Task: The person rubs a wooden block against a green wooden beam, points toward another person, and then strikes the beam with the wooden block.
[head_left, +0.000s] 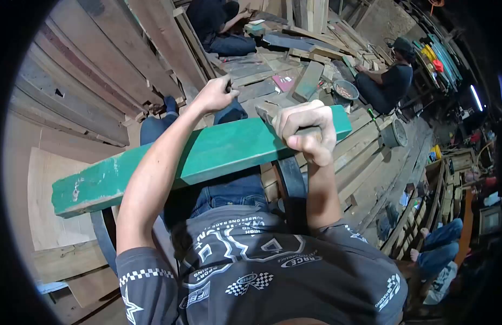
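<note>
plank: green plank [207, 154], paint scuffed, lies crosswise over the person's lap, its left end low and its right end higher
right hand: right hand [308, 132] sits on the plank's top edge near its right end, fingers curled into a tight fist around a grey tool [265, 115]; only the tool's tip shows past the knuckles
left hand: left hand [214, 95] is just beyond the plank's far edge, not clearly touching it, fingers pinched closed on a small dark piece [228, 84]; can't tell what it is
writing: grey T-shirt [262, 271] has racing print, upside down from this view; "RACE" in an oval badge, "RACING" on the sleeve [392, 291], chequered flags; the rest is too small to read
under plank: blue jeans [232, 189], dark curved bar [291, 184] on the right side
around: stacked boards [99, 70] to the left, loose timber over the floor
others: one person sitting [218, 21] at the top, another in a cap [389, 81] beside a bowl [346, 89], bucket [394, 132] nearby
</note>
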`<state>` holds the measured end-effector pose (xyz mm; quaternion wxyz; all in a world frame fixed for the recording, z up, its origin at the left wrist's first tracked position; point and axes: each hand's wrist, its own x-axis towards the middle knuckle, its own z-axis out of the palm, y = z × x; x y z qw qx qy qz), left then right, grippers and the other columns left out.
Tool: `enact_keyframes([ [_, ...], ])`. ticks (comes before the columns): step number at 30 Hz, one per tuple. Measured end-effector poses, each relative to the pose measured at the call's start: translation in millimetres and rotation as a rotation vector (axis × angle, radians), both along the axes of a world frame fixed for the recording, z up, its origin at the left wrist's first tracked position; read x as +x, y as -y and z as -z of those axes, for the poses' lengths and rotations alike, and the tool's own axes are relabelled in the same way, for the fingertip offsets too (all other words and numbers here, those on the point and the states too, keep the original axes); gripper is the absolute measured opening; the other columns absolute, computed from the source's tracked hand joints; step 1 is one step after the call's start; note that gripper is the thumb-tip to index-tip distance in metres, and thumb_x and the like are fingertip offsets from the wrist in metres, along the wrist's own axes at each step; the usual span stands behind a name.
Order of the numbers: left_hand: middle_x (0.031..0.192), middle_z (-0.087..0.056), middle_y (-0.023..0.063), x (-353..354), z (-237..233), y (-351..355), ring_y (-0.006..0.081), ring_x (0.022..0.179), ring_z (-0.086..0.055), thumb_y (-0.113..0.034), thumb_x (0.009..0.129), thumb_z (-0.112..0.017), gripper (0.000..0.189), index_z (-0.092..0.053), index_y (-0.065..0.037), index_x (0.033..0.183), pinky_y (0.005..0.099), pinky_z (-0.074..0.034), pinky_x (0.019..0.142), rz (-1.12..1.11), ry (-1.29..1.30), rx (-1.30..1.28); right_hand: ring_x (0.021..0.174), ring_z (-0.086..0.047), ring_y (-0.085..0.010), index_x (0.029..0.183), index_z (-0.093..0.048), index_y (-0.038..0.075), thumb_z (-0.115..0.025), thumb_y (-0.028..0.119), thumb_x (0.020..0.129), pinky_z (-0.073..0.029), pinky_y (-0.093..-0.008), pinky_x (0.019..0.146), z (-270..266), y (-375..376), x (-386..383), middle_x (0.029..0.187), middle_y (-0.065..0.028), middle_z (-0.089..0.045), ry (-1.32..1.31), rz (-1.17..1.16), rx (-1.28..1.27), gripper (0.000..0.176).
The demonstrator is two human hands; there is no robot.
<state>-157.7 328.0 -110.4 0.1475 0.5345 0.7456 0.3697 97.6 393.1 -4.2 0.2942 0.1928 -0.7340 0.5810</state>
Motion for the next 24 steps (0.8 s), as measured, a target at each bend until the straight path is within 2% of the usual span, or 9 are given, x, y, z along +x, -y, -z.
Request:
enact_keyframes([
  [4,0.093,-0.07,0.0132,-5.6,8.7,-6.7,0.0196,0.085,-0.067,-0.015,0.087,-0.065,0.019,-0.062,0.0,0.097,0.0338,-0.051,0.077,-0.002,-0.076,0.007,0.049,-0.055,-0.0195,0.059,-0.059,0.0,-0.064,0.014,0.063,-0.042,-0.0291,0.05,38.0,-7.8,-29.8,0.055,-0.0105,-0.056,0.07,0.185,0.25,0.015],
  [5,0.093,-0.07,0.0136,-1.9,1.8,-4.6,0.02,0.086,-0.067,-0.015,0.086,-0.065,0.019,-0.062,0.001,0.097,0.0341,-0.051,0.077,0.005,-0.063,-0.008,0.05,-0.056,-0.0156,0.06,-0.06,-0.002,-0.063,0.013,0.066,-0.041,-0.0268,0.05,49.7,-17.8,-37.0,0.055,-0.0097,-0.057,0.163,0.196,0.196,0.016],
  [6,0.093,-0.07,0.014,5.0,-8.8,0.5,0.0204,0.087,-0.067,-0.015,0.086,-0.066,0.02,-0.062,0.001,0.097,0.0343,-0.051,0.078,0.01,-0.049,-0.019,0.051,-0.055,-0.0121,0.061,-0.06,-0.004,-0.061,0.01,0.069,-0.04,-0.0244,0.049,41.0,-15.9,-35.0,0.055,-0.0079,-0.057,0.254,0.142,-0.128,0.016],
  [8,0.093,-0.07,0.0154,4.6,-7.1,-0.7,0.0218,0.087,-0.068,-0.016,0.085,-0.067,0.022,-0.063,0.001,0.098,0.035,-0.052,0.078,0.024,-0.053,0.019,0.052,-0.053,-0.011,0.061,-0.059,-0.005,-0.058,0.007,0.069,-0.039,-0.0231,0.048,33.6,-22.5,-29.1,0.056,-0.0058,-0.057,0.205,0.07,-0.223,0.015],
  [10,0.091,-0.07,0.0162,-3.0,0.3,-5.4,0.0229,0.086,-0.068,-0.017,0.085,-0.067,0.023,-0.063,0.002,0.098,0.0354,-0.051,0.077,0.001,-0.097,-0.008,0.044,-0.045,-0.0191,0.052,-0.049,-0.003,-0.056,0.012,0.059,-0.034,-0.0295,0.047,5.7,-0.1,-9.6,0.049,-0.0117,-0.048,0.12,0.082,0.0,0.018],
  [15,0.086,-0.066,0.0168,5.5,-7.3,-0.3,0.0236,0.076,-0.063,-0.019,0.086,-0.068,0.025,-0.06,0.002,0.096,0.0369,-0.05,0.07,-0.025,-0.112,-0.038,0.05,-0.056,-0.0256,0.059,-0.057,-0.002,-0.063,0.016,0.064,-0.043,-0.031,0.052,29.6,-9.4,-33.9,0.055,-0.0125,-0.057,0.157,0.205,0.288,0.02],
  [16,0.085,-0.066,0.0168,6.9,-9.3,-0.7,0.0235,0.076,-0.063,-0.019,0.086,-0.067,0.024,-0.06,0.002,0.096,0.0367,-0.049,0.07,-0.018,-0.131,-0.038,0.05,-0.056,-0.0265,0.06,-0.056,-0.002,-0.063,0.017,0.064,-0.044,-0.0308,0.052,32.6,-10.5,-37.8,0.055,-0.0138,-0.057,0.292,0.218,0.17,0.021],
  [18,0.085,-0.066,0.0169,0.5,-0.9,-2.2,0.0241,0.076,-0.063,-0.02,0.086,-0.068,0.025,-0.059,0.002,0.096,0.0369,-0.049,0.071,0.032,-0.116,0.026,0.045,-0.051,-0.0202,0.056,-0.053,-0.002,-0.06,0.018,0.062,-0.036,-0.0298,0.046,25.9,-7.2,-32.4,0.053,-0.0099,-0.054,0.094,0.213,0.243,0.021],
  [24,0.092,-0.067,0.0187,0.2,-0.9,-2.1,0.0288,0.087,-0.066,-0.02,0.084,-0.067,0.028,-0.06,0.002,0.099,0.0384,-0.051,0.078,0.011,-0.105,-0.029,0.046,-0.049,-0.0206,0.055,-0.052,0.0,-0.061,0.021,0.062,-0.036,-0.0297,0.048,21.7,3.0,-18.3,0.052,-0.0079,-0.05,0.063,0.116,0.24,0.024],
])
